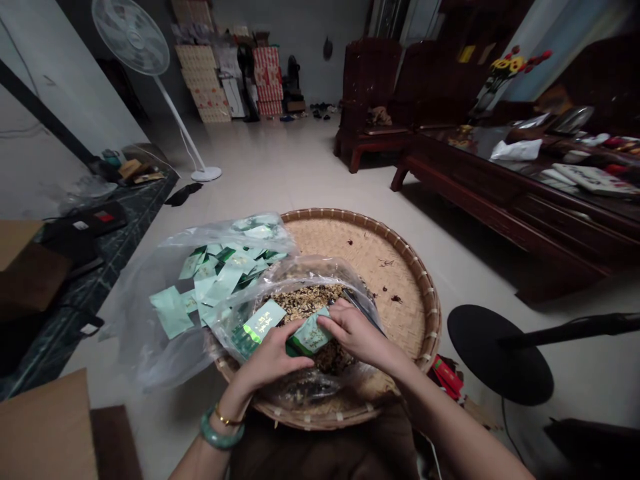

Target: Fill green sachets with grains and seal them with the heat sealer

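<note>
A small light-green printed packet [311, 335] is held between both hands over an open clear plastic bag [315, 267]. My left hand [275, 357] closes on the packet's left end, thumb below it. My right hand [353, 330] pinches its right upper edge. Inside the bag lies a loose dry mix of pale and dark bits [305, 297], its kind unclear. A dark, long tool [364, 307] lies by my right hand; whether the fingers touch it I cannot tell. Another green packet [267, 321] rests left of my left hand.
Under the bag is a round woven bamboo tray [430, 293] with a few dark scraps. A larger plastic bag [165, 360] holds many green packets [220, 280] at left. A black round stand base [500, 353] is at right, a cardboard box [50, 427] at lower left, a wooden table [500, 193] beyond.
</note>
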The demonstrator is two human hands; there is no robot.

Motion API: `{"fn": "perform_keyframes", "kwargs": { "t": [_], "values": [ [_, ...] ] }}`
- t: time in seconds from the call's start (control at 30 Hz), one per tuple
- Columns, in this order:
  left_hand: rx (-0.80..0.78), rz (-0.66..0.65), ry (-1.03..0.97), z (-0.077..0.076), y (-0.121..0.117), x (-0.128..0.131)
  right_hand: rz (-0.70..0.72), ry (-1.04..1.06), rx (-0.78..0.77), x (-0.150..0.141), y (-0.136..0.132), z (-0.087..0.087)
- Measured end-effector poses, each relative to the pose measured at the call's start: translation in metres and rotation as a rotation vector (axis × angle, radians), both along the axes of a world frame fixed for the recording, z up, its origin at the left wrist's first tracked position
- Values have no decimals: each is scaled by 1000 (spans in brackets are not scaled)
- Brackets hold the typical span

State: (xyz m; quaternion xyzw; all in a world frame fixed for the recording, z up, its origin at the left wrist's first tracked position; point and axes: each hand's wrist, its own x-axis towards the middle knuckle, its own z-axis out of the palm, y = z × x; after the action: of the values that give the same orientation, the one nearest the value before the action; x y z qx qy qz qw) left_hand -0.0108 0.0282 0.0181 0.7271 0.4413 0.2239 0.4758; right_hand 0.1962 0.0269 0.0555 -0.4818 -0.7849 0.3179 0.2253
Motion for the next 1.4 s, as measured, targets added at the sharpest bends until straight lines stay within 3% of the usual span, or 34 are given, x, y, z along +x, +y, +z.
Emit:
{"fn": "perform_keyframes", "kwargs": {
  "t": [0.2, 0.3, 0.4, 0.47, 0.57, 0.8, 1.1, 1.27, 1.4],
  "values": [
    [-208, 27, -135, 4, -2, 19, 46, -55, 72, -2, -5, 4],
    [-195, 66, -148, 4, -2, 26, -21, -77, 139, -1, -8, 10],
    [-192, 98, -164, 2, -2, 29, 1, -95, 159, 1, -8, 13],
    [-225, 119, -206, 0, -3, 30, -16, -39, 179, 3, -8, 13],
    [-307, 191, -307, -1, -6, 33, -165, 149, 203, 8, -8, 9],
    [-398, 286, -444, 4, -9, 40, -296, 367, -116, 6, -5, -17],
    [-403, 432, -561, -1, -5, 41, -362, 690, -309, -1, -1, -34],
    [-374, 532, -623, -5, -8, 45, -439, 767, -213, -8, -9, -41],
    [-122, 628, -609, -7, -16, 47, -437, 748, -70, -13, -18, -41]
  ]
}}
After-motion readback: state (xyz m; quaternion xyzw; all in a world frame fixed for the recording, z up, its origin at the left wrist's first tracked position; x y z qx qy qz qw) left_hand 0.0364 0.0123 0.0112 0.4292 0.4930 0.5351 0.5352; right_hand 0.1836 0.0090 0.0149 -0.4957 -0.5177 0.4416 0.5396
